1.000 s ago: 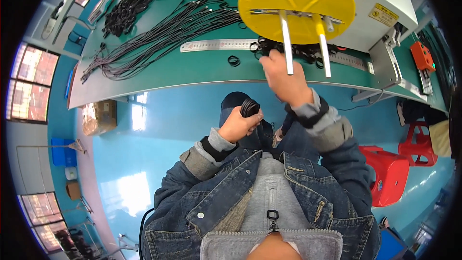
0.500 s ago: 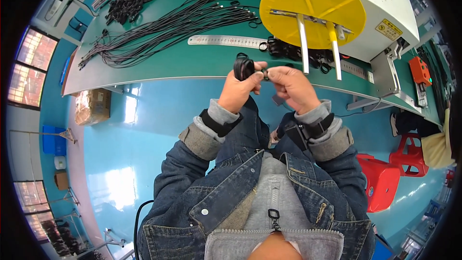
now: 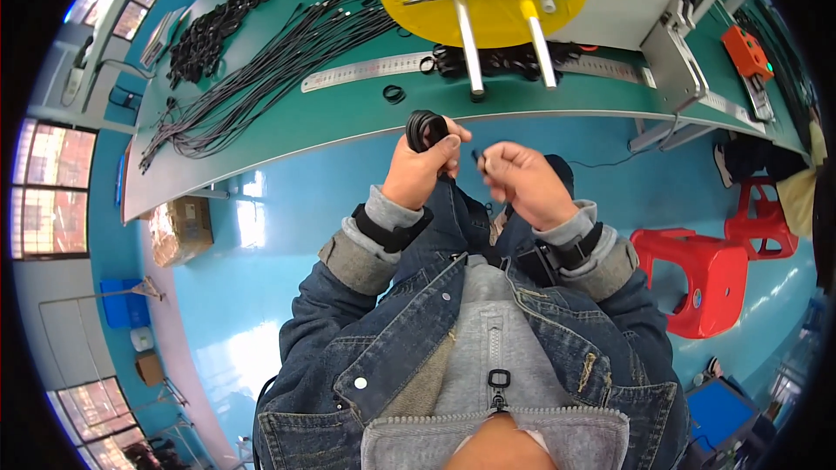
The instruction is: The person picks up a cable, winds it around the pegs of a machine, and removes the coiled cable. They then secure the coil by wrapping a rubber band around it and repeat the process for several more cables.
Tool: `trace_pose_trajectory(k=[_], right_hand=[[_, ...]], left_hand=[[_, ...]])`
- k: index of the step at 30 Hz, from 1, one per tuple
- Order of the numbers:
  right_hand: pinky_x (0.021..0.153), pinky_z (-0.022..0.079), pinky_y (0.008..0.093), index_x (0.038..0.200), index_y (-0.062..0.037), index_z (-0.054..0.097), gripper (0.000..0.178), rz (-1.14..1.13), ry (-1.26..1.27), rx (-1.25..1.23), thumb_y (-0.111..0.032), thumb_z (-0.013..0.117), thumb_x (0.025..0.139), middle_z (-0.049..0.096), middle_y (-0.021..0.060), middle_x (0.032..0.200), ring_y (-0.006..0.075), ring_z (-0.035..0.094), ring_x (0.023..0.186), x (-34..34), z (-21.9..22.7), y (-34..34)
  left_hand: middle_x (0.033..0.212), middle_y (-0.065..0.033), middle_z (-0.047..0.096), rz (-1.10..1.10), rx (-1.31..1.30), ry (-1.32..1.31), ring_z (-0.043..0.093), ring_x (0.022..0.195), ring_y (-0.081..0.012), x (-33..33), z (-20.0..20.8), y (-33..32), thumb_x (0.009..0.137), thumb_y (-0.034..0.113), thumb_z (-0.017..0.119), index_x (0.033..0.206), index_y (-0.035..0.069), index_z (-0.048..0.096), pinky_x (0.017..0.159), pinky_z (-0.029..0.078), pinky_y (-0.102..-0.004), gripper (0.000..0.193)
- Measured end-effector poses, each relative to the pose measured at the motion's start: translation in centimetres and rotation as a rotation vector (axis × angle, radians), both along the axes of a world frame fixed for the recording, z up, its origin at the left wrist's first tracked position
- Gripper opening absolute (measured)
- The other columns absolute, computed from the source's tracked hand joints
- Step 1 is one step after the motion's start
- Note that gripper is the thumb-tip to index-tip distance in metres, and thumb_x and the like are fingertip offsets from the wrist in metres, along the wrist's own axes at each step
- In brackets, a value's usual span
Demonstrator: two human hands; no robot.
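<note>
My left hand point(image 3: 414, 172) grips a coiled black cable point(image 3: 424, 128), its loops standing up between thumb and fingers, just off the table's front edge. Apart from it and a little to the right, my right hand point(image 3: 528, 184) has its thumb and fingers pinched together. A small dark piece point(image 3: 476, 157) shows at those fingertips; whether it is a cable end or a tie I cannot make out. On the green table point(image 3: 348, 109) beyond my hands lies a small bundle of black rings point(image 3: 394, 94). Beyond and to the right stands a yellow disc point(image 3: 427, 17) with projecting pegs.
Straight black cables point(image 3: 261, 78) and a heap of black coils point(image 3: 213, 35) lie at the far left. A steel ruler point(image 3: 370, 70) runs under the disc toward the white machine point(image 3: 614, 13). An orange box point(image 3: 746, 54) sits at right. Red stools point(image 3: 705, 274) stand on the floor.
My hands have come apart: the right fingertips, earlier meeting the left at the coil, are now a short way to the right. The whole view has shifted, with the table turned slightly.
</note>
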State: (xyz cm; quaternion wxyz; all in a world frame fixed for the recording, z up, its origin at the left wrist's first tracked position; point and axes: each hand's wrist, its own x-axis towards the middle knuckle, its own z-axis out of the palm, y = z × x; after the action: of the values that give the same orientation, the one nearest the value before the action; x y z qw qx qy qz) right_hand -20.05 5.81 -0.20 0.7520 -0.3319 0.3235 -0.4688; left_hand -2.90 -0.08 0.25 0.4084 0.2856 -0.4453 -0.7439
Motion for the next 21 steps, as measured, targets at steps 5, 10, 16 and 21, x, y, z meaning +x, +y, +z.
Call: trace_pose_trajectory(k=[5,10,16,21], right_hand=[[0.048,0.033,0.0176,0.089,-0.0024,0.059,0.014,-0.163,0.014,0.096,-0.016,0.056,0.088,0.052,-0.0012,0.078,0.0045,0.041,0.058,-0.7,-0.7,-0.5],[0.048,0.033,0.0172,0.092,-0.0024,0.06,0.016,-0.099,-0.087,0.166,-0.017,0.056,0.089,0.052,-0.0018,0.078,0.0041,0.041,0.06,-1.1,-1.3,-0.7],[0.051,0.037,0.017,0.095,-0.0018,0.06,0.017,-0.073,-0.115,-0.01,-0.017,0.055,0.089,0.055,-0.0002,0.082,0.0043,0.046,0.067,-0.8,-0.9,0.0],[0.051,0.042,0.0188,0.105,-0.0024,0.059,0.025,0.135,0.052,-0.065,-0.021,0.057,0.088,0.059,0.0025,0.078,0.0058,0.052,0.059,-1.9,0.1,-0.1]], left_hand=[[0.081,-0.0066,0.055,0.035,-0.094,-0.13,0.051,0.063,-0.0106,-1.8,0.9,2.0,0.083,0.003,0.056,0.09,0.001,0.052,0.054,0.045,-0.025,0.009],[0.076,-0.0052,0.058,0.08,-0.112,-0.218,0.053,0.058,-0.01,-1.9,0.3,2.0,0.081,0.002,0.059,0.089,0.0,0.054,0.052,0.045,-0.024,0.01],[0.072,-0.0033,0.056,0.124,-0.118,-0.324,0.052,0.056,-0.0106,-1.2,-0.5,0.9,0.08,0.0,0.058,0.089,0.002,0.054,0.053,0.045,-0.0242,0.01],[0.068,-0.0022,0.055,0.105,-0.123,-0.349,0.054,0.055,-0.0109,-0.6,0.0,0.3,0.077,0.002,0.061,0.085,0.0,0.054,0.052,0.044,-0.0246,0.01]])
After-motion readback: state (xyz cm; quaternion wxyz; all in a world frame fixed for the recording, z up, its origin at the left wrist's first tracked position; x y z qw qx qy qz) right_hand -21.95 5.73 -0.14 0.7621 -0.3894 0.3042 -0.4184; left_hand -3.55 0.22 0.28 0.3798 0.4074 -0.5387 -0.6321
